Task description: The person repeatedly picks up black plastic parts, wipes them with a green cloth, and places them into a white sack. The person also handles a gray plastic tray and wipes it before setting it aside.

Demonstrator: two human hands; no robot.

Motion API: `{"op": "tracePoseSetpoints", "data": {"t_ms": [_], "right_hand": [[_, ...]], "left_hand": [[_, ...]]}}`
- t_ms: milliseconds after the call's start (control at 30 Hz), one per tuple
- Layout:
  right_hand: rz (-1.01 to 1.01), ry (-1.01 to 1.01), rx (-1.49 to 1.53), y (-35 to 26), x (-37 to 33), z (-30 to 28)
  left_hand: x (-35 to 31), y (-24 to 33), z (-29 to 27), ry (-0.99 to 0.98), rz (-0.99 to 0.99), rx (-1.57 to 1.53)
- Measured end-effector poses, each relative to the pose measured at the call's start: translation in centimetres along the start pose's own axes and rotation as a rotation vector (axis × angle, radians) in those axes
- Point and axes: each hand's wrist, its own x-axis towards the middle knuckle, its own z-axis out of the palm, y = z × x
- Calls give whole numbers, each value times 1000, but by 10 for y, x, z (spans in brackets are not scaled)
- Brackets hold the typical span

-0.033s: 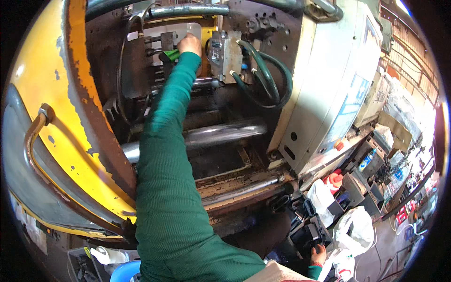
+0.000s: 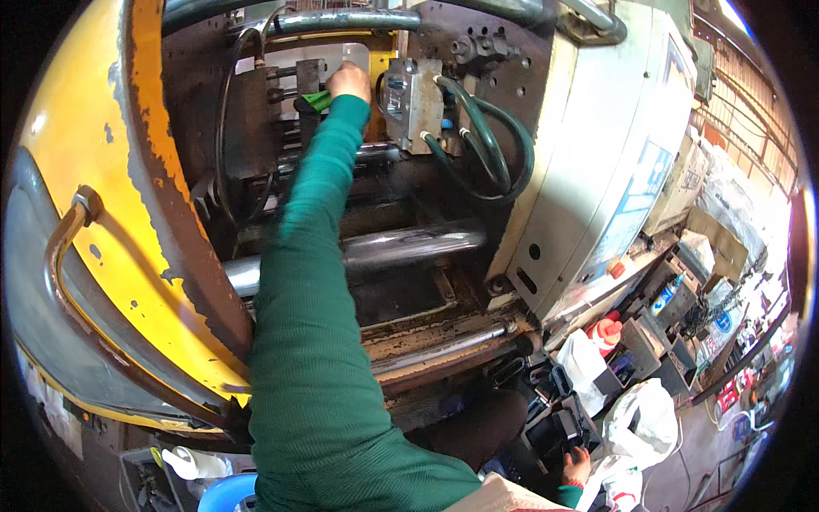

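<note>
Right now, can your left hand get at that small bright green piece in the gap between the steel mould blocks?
Probably yes. The left hand is already deep in the gap, right beside the small bright green piece, and nothing shows between them. Whether the fingers actually hold it I cannot tell.

Narrow gap between mold halves (image 2: pixel 256 119) (image 2: pixel 412 101); hoses (image 2: pixel 495 141) crowd right; tie bar (image 2: pixel 401 246) crosses below.

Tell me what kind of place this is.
Most likely a factory floor at an injection-moulding-type press. The left hand reaches between metal mould blocks fed by dark hoses, above polished tie bars, behind a chipped yellow guard door.
</note>
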Motion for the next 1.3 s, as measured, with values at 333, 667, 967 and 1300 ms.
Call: {"op": "tracePoseSetpoints", "data": {"t_ms": [333,667,967,1300], "right_hand": [[-5,-32,64,12,20,11],[-227,75,571,-48,17,-6],[-1993,247,572,-483,-143,-168],[-2242,852,491,-586,-199,-98]], "left_hand": [[10,38,-8,-113,-179,-172],[-45,-14,-208,58,-160,-490],[-225,-16,-318,365,330,-1093],[-351,86,-346,-481,454,-1706]]}}
